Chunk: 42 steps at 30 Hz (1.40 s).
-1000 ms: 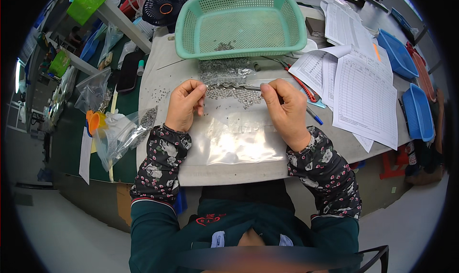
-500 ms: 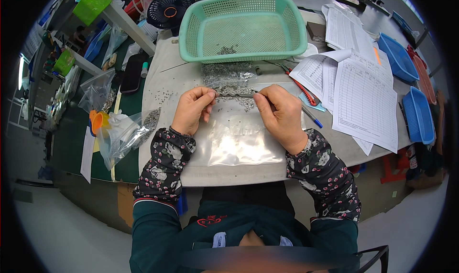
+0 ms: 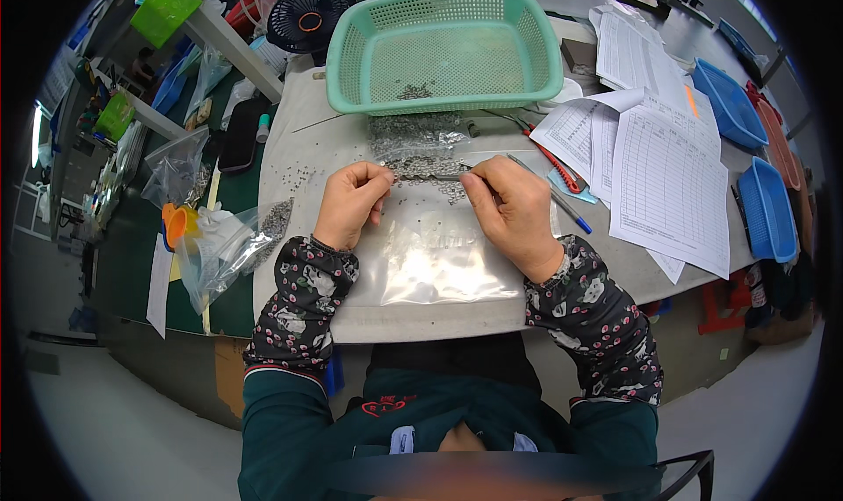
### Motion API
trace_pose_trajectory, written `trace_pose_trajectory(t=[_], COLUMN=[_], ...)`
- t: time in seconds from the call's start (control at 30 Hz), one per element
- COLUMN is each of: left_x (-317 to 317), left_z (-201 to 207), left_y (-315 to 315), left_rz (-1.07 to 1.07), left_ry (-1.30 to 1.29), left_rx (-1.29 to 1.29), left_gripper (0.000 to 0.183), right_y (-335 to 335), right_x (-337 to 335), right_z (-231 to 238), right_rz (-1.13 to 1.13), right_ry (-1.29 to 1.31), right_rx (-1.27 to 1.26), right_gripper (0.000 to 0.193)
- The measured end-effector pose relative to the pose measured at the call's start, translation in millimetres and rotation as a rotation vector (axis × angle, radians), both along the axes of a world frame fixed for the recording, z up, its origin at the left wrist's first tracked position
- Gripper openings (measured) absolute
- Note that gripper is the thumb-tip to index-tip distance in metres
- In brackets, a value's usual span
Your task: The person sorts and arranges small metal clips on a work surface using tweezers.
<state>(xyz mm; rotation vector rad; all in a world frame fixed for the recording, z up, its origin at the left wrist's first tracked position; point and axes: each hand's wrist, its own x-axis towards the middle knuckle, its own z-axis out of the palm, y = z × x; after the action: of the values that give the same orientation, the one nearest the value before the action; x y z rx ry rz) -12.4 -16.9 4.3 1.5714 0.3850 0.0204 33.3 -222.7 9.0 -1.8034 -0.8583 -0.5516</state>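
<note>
Over the worktable, my left hand (image 3: 351,204) is closed, thumb and forefinger pinched on something too small to make out. My right hand (image 3: 514,213) is closed around a thin metal tool that looks like tweezers (image 3: 439,179), whose narrow end points left toward my left fingertips. Just beyond both hands lies a heap of small metal parts (image 3: 426,165), with a few strewn nearer me. A clear plastic sheet or bag (image 3: 430,259) lies flat below my hands, shining with reflected light. Behind the heap rests a clear bag of small metal parts (image 3: 413,136).
A green mesh basket (image 3: 443,101) with a few parts inside stands at the back. Printed sheets (image 3: 672,189), red-handled pliers (image 3: 562,169) and a blue-ended pen (image 3: 575,216) lie right. Left are a fan (image 3: 307,18), a phone (image 3: 240,136) and a plastic bag (image 3: 233,255).
Both hands stay in nearly the same place, with only slight shifts of the fingers. The whole view has moved a little.
</note>
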Motion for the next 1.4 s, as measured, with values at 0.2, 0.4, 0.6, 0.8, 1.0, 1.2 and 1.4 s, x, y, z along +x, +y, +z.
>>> trace_pose_trajectory(t=[0.2, 0.4, 0.6, 0.8, 1.0, 1.2, 1.4], left_x=[0.6, -1.3, -3.0, -3.6, -2.6, -2.5, -2.6], left_z=[0.3, -1.2, -1.4, -1.2, -8.1, -5.3, -8.8], left_y=[-1.4, 6.3, 18.6, 28.9, 30.6, 23.4, 30.4], left_rz=[-0.008, -0.035, -0.093, -0.183, -0.174, -0.163, -0.209], left_ry=[-0.013, -0.068, -0.069, -0.029, -0.008, -0.044, -0.053], left_rx=[0.021, -0.133, -0.29, -0.382, -0.217, -0.218, -0.34], left_gripper=[0.01, 0.01, 0.011, 0.01, 0.009, 0.01, 0.006], right_y=[1.4, 4.7, 9.0, 13.0, 15.0, 15.8, 15.9], right_x=[1.4, 0.1, -2.2, -2.3, -3.3, -2.7, -3.0], right_z=[0.2, 0.4, 2.0, 4.9, 2.5, 0.4, 0.9], right_rz=[0.006, -0.003, 0.027, 0.06, 0.059, 0.042, 0.042], right_ry=[-0.013, 0.0, 0.016, 0.019, 0.014, 0.007, 0.0], right_rx=[-0.004, -0.01, -0.005, -0.008, -0.031, -0.018, -0.03], right_gripper=[0.01, 0.01, 0.008, 0.007, 0.007, 0.007, 0.007])
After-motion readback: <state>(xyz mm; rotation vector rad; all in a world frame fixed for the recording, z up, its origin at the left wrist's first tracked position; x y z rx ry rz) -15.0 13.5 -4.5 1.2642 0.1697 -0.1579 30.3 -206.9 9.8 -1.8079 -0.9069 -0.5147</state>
